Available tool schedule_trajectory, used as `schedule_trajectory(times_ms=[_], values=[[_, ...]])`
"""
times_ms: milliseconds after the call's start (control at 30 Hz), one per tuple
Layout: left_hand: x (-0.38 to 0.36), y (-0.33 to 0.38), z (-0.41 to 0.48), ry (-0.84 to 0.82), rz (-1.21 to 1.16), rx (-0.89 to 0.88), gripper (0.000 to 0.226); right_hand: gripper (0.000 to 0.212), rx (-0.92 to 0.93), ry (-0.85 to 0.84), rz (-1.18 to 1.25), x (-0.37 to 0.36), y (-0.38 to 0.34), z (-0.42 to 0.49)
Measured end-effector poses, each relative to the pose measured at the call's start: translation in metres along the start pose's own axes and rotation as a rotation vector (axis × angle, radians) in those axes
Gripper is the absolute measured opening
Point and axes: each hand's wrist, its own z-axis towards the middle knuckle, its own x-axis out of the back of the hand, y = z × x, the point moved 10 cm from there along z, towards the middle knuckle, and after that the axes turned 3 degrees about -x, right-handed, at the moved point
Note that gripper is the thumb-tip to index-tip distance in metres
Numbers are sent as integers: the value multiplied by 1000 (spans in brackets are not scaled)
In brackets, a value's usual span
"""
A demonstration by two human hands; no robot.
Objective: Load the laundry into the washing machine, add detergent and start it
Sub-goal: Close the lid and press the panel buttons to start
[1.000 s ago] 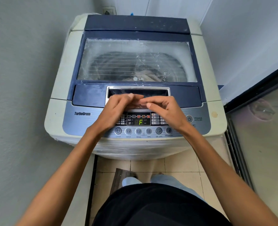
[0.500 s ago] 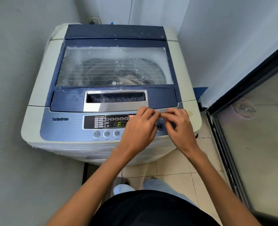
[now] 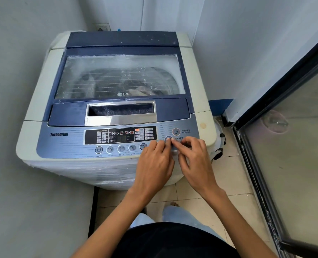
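Here I am at the washing machine, standing in its corner on the tiled floor. The lid is down flat, and through its cloudy window I can see the drum with the laundry lying in it, dark cloth and a tan piece, low toward the front. Both hands are on the right end of the control panel. My left hand has its fingers curled in tight, knuckles on the panel edge. My right hand is curled narrow too, its forefinger tip touching the start button, just below the power button. Whether anything is pinched between the two hands, I cannot tell. A glass door stands to my right.
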Motion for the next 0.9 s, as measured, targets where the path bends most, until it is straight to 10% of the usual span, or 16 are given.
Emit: schedule_trajectory(times_ms=[900], values=[[2, -5, 4, -45, -39, -60, 44, 40, 15, 84, -141, -2, -6, -3]])
